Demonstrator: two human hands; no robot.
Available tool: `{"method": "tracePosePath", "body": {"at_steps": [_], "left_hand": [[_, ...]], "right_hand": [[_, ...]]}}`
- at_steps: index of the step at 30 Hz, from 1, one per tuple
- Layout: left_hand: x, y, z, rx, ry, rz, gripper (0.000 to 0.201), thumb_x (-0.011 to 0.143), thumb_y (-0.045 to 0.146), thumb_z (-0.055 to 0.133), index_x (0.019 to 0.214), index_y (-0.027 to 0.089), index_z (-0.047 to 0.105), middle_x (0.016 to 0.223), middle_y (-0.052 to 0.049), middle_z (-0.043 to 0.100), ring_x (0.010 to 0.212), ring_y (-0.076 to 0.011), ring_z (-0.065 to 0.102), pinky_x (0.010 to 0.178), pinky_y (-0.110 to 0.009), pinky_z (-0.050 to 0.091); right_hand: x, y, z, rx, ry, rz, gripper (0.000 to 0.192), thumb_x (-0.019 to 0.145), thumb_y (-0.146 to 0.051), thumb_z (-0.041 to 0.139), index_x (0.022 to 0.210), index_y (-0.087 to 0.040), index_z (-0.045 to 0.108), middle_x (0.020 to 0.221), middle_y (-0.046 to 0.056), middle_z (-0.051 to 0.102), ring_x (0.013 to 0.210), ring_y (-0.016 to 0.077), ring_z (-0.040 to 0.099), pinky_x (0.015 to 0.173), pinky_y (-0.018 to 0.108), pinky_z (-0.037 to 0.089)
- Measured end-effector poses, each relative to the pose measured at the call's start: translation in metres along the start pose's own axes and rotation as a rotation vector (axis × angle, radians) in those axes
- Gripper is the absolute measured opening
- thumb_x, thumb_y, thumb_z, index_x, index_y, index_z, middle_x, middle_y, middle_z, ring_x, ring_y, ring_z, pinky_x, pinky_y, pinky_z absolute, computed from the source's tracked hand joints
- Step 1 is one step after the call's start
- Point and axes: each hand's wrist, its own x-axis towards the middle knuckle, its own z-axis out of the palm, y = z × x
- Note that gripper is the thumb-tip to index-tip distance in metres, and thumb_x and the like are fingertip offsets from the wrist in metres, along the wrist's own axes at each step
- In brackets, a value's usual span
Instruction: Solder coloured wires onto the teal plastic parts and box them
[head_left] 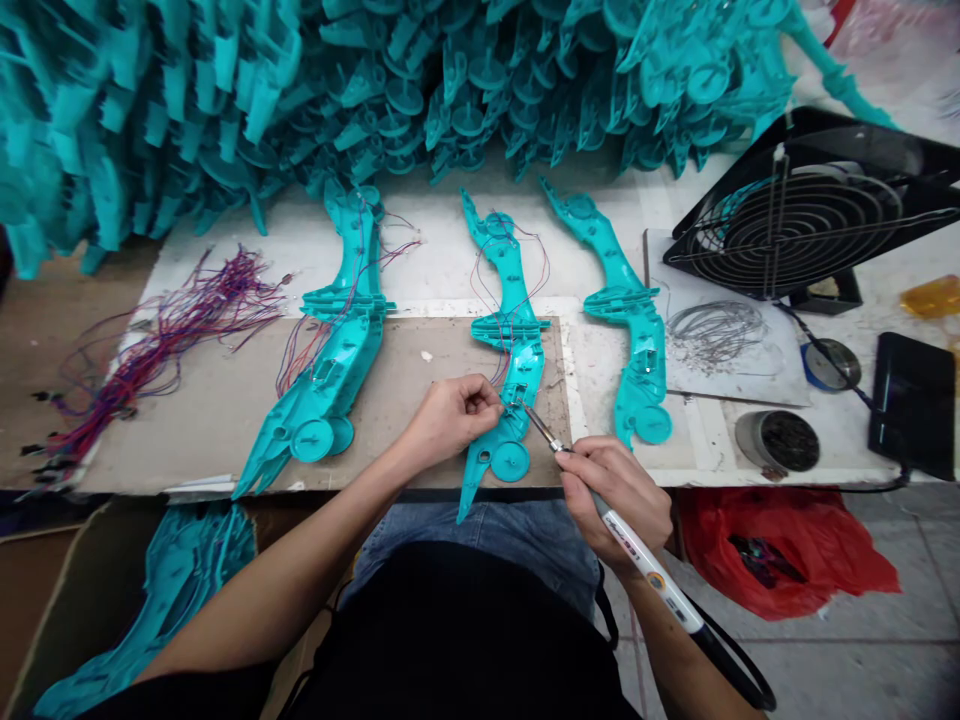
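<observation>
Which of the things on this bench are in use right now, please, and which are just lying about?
In use:
- left hand, pinching wires at the middle teal shell
- right hand, gripping the soldering iron, tip at that shell

Lying about:
- left teal shell
- right teal shell
- loose wire bundle
- fan
- solder coil
- round tin
- red bag
</observation>
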Motion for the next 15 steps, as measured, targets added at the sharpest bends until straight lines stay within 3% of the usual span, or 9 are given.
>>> {"method": "tracePosePath", "body": {"at_steps": [6,8,12,15], "left_hand": [[-0.002,-0.003,0.003,0.045,0.000,0.025,0.005,0.070,0.019,0.060,0.068,0.015,0.059,0.061,0.002,0.056,0.055,-0.0082,0.047,0.051,-0.019,0.038],[-0.005,-0.002,0.000,0.099,0.062,0.079,0.009,0.075,0.023,0.061,0.075,0.015,0.062,0.067,0.000,0.060,0.059,-0.0104,0.051,0.055,-0.022,0.042],[-0.013,-0.002,-0.012,0.415,0.311,0.260,0.019,0.083,0.023,0.056,0.096,0.016,0.067,0.097,-0.007,0.065,0.087,-0.0188,0.058,0.079,-0.031,0.047],[-0.013,-0.007,-0.019,0.687,0.297,0.290,0.027,0.084,0.022,0.054,0.107,0.017,0.067,0.105,-0.009,0.063,0.099,-0.0240,0.054,0.088,-0.038,0.044]], "right_hand": [[0.003,0.006,-0.015,-0.035,0.087,0.002,0.031,0.080,-0.008,0.062,0.105,-0.022,0.070,0.078,0.003,0.066,0.077,0.0186,0.065,0.068,0.034,0.054],[0.003,0.014,-0.024,-0.060,0.154,-0.006,0.028,0.083,-0.015,0.062,0.109,-0.022,0.070,0.082,0.005,0.069,0.078,0.0201,0.066,0.069,0.036,0.054],[0.004,0.035,-0.042,-0.169,0.267,0.072,0.027,0.090,-0.028,0.058,0.114,-0.021,0.070,0.084,0.006,0.072,0.071,0.0184,0.069,0.065,0.033,0.055],[0.005,0.051,-0.046,-0.243,0.299,0.143,0.027,0.092,-0.033,0.057,0.111,-0.021,0.071,0.081,0.005,0.073,0.065,0.0164,0.068,0.065,0.031,0.055]]}}
